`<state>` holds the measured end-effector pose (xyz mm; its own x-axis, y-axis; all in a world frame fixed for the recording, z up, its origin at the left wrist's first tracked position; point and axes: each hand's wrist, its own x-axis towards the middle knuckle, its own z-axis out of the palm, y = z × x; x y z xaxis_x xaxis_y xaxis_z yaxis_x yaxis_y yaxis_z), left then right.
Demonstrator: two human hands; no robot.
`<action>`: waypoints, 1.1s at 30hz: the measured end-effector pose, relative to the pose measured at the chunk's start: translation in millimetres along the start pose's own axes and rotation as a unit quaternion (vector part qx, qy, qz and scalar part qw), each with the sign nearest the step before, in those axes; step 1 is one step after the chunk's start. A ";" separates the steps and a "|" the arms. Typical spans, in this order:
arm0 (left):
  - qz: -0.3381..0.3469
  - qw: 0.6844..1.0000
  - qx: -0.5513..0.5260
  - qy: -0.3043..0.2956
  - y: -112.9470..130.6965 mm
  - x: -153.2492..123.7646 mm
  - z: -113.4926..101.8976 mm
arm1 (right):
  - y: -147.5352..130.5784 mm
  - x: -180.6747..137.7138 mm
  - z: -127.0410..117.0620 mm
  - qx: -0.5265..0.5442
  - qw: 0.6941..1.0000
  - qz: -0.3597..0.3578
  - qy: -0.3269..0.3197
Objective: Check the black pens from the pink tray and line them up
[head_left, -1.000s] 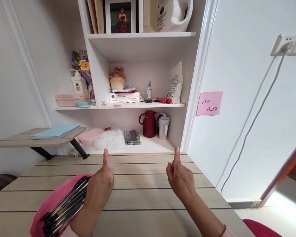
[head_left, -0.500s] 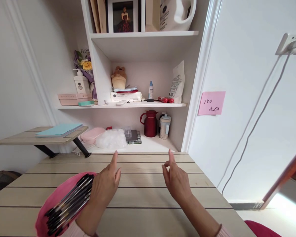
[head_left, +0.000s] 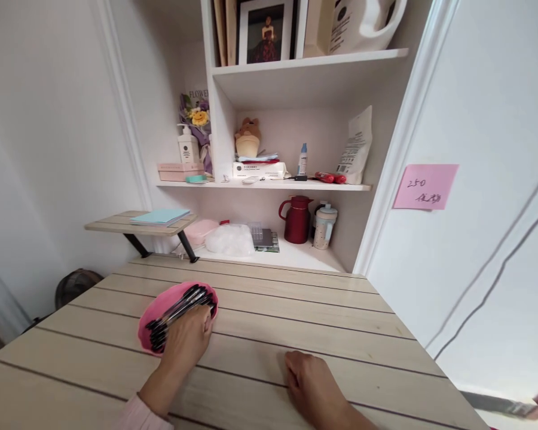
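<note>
My left hand (head_left: pixel 188 337) is curled into a fist at the near right side of a pink bowl (head_left: pixel 144 325), covering part of its rim. Several black pens (head_left: pixel 174 315) lie bundled lengthwise in this bowl, their near right ends hidden behind the hand. Nothing shows in the left fist. To the right, my right hand (head_left: pixel 311 382) rests closed and low over the wooden table (head_left: pixel 246 364), apart from the bowl, with no object visible in it.
A small raised stand (head_left: pixel 116 224) with a blue notebook (head_left: pixel 161 216) is at the table's back left. Behind the table, a white shelf holds a red jug (head_left: pixel 297 221), a pale cup (head_left: pixel 325 227) and a clear plastic bag (head_left: pixel 230 240). A pink note (head_left: pixel 425 186) sticks to the right wall.
Both hands had index fingers pointing forward; now they are closed and lower. My view has turned left and shifted, so the bowl, shelf and stand appear farther right.
</note>
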<state>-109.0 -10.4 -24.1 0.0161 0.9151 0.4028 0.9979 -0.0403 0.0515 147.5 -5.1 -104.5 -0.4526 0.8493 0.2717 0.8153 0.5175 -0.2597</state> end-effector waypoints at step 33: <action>-0.093 0.980 -0.061 -0.166 -89.4 10.0 27.3 | -8.3 -11.4 4.1 0.039 0.999 0.001 0.004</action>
<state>-196.4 13.4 -49.7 -0.1259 0.9904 0.0568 0.9705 0.1111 0.2138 144.4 -18.6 -109.2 -0.4478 0.8494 0.2791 0.7849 0.5230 -0.3322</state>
